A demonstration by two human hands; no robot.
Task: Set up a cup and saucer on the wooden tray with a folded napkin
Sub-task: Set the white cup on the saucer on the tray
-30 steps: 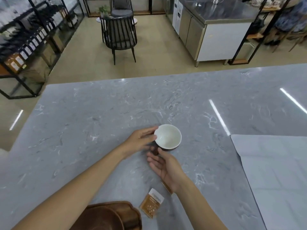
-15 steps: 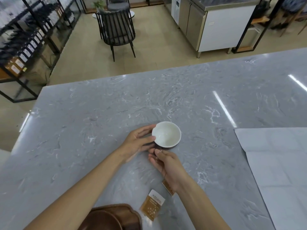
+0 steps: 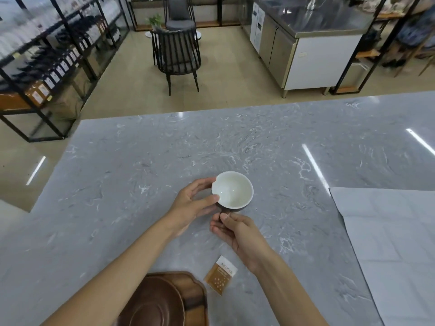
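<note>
A cup (image 3: pixel 233 190), white inside and dark outside, sits mid-counter. My left hand (image 3: pixel 191 203) grips its left rim with thumb and fingers. My right hand (image 3: pixel 235 231) is just below the cup, its thumb and fingers pinched at the cup's near side where the handle seems hidden. At the bottom edge lies the wooden tray (image 3: pixel 193 297) with a dark brown saucer (image 3: pixel 155 307) on it, partly behind my left forearm. A large pale cloth napkin (image 3: pixel 388 243) lies spread flat on the right.
A small brown-and-white sachet (image 3: pixel 220 275) lies on the grey marble counter (image 3: pixel 141 172) between the tray and my right wrist. Beyond the counter's far edge stand a black chair (image 3: pixel 176 55), shelving on the left and a steel cabinet on the right.
The cup has tipped slightly and come a little nearer, and my right hand's fingers have closed at its near side. The head camera has shifted a little.
</note>
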